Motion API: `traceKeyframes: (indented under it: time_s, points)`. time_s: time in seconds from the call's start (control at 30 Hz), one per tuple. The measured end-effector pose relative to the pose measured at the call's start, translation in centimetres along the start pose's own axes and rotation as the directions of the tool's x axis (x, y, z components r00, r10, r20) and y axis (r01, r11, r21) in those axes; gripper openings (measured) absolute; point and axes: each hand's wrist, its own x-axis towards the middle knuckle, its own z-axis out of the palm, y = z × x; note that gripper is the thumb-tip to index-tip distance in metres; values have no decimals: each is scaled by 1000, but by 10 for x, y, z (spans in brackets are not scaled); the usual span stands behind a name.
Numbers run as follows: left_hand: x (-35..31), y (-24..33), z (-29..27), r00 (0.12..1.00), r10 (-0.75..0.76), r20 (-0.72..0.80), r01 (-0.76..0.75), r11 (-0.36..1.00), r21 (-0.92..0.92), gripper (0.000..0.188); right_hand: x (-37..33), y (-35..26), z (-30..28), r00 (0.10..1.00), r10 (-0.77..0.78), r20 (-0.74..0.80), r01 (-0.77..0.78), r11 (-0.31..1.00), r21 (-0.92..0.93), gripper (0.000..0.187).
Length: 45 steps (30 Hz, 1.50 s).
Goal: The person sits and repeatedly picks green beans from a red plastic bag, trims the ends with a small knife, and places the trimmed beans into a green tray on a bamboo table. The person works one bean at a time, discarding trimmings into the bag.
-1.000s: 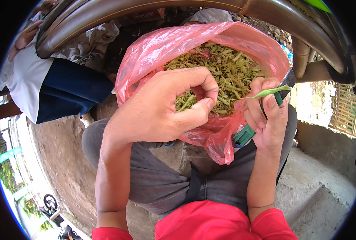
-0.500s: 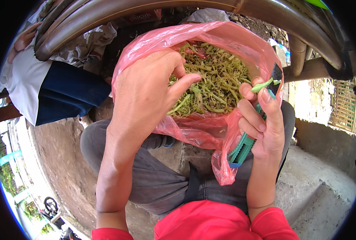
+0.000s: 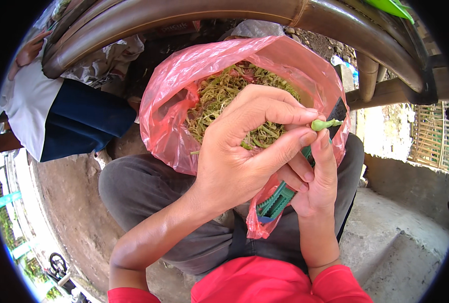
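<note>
Two hands work a green stalk over a pink bag on the lap.

The pink plastic bag [image 3: 184,86], open and full of shredded greens [image 3: 219,96], rests on the person's lap. The left hand [image 3: 244,151] pinches the green stalk [image 3: 325,123] at the bag's right rim; the right hand [image 3: 318,177] grips a green-handled knife [image 3: 280,199]. Half a second ago the left hand was deeper inside the bag.

Left hand [image 3: 244,151] is raised from a bare forearm entering at lower left, fingers curled, thumb and forefinger pinched together at the tips. Right hand [image 3: 313,177] is held upright beneath it, fingers closed, touching the left fingertips.
</note>
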Motion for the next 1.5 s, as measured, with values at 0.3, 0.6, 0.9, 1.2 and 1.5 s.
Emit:
traceKeyframes:
  time_s: [0.3,0.6,0.9,1.2,1.5]
  points:
    - [6,7,-3,968,249,-20,-244,960,135,21,1,-1,3,982,-184,34,185,928,-324,64]
    - [16,25,-29,882,443,163,-433,622,652,32,-17,-11,13,895,-408,179,421,644,-639,80]
    - [18,24,-23,844,512,158,-465,554,691,29,-14,-11,6,868,-412,277,492,644,-585,54]
    - [18,25,-21,852,497,166,-461,560,688,29,-13,-14,-1,860,-401,316,509,623,-594,55]
    - [19,26,-23,861,473,187,-461,569,681,31,-15,-16,-1,883,-367,292,468,643,-606,55]
